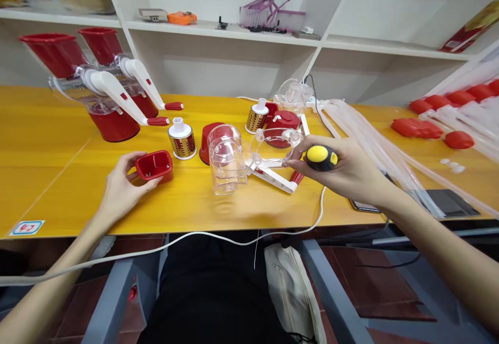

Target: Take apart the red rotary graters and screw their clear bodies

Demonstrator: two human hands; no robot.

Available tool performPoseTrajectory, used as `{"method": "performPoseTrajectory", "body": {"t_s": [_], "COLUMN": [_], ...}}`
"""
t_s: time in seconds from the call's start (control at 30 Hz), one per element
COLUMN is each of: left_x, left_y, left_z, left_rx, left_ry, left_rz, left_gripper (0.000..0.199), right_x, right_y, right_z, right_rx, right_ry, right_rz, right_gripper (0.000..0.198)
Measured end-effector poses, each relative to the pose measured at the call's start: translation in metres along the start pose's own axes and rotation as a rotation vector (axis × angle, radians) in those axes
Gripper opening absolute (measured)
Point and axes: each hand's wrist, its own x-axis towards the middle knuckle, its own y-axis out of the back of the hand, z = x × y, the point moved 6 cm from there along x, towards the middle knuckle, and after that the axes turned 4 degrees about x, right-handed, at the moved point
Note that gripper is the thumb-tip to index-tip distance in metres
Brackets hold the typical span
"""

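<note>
My left hand (pixel 127 188) has its fingers and thumb around a small red plastic hopper (pixel 166 170), open end up, at the table's left. My right hand (pixel 339 167) is closed on a screwdriver (pixel 320 158) with a yellow and black handle. Its fingertips meet the edge of a clear plastic ring-shaped housing (pixel 259 149); I cannot tell whether they grip it. A clear plastic body (pixel 228 177) stands in the middle, in front of a red base (pixel 208 146). Beneath the ring lies a white crank handle (pixel 275 179) with a red grip. One metal grater drum (pixel 183 144) stands beside the hopper.
Two assembled red rotary graters (pixel 113 126) stand at back left. Another grater drum (pixel 256 118) and a red part (pixel 284 126) lie behind the ring. Long clear plastic bags (pixel 362 131) and red pieces (pixel 417 128) cover the right. A white cable (pixel 234 241) hangs along the front edge.
</note>
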Motion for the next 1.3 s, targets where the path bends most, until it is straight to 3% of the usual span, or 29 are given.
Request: {"method": "performPoseTrajectory", "body": {"t_s": [0.13,0.3,0.5,0.7,0.83,0.93,1.07,1.17,1.3], "left_x": [0.013,0.016,0.01,-0.002,-0.004,0.005,0.022,0.032,0.04], "left_y": [-0.006,-0.008,-0.003,0.017,0.019,0.008,-0.019,-0.034,-0.04], "left_z": [-0.01,-0.025,-0.024,-0.013,0.032,0.096,0.171,0.19,0.188], "left_rx": [0.028,0.037,0.064,0.075,-0.078,-0.257,-0.162,-0.082,-0.065], "left_ry": [-0.066,-0.136,-0.171,-0.261,-0.383,-0.493,-0.564,-0.531,-0.519], "left_rz": [-0.064,-0.053,-0.05,0.096,0.161,0.063,-0.141,-0.193,-0.219], "left_gripper": [0.07,0.081,0.094,0.102,0.089,0.077,0.075,0.065,0.066], "right_x": [0.003,0.004,0.005,0.01,0.023,0.036,0.045,0.046,0.043], "right_y": [0.0,0.0,0.003,-0.002,-0.01,-0.024,-0.045,-0.052,-0.055], "right_z": [0.007,0.012,0.006,-0.003,-0.011,-0.019,-0.023,-0.023,-0.022], "right_rx": [-0.023,0.118,0.219,0.335,0.341,0.404,0.526,0.588,0.607], "right_ry": [-0.062,-0.068,-0.129,-0.206,-0.29,-0.308,-0.352,-0.351,-0.367], "right_rz": [0.013,0.039,0.034,-0.057,-0.157,-0.317,-0.505,-0.546,-0.566], "right_gripper": [0.06,0.062,0.067,0.061,0.062,0.058,0.054,0.051,0.054]}}
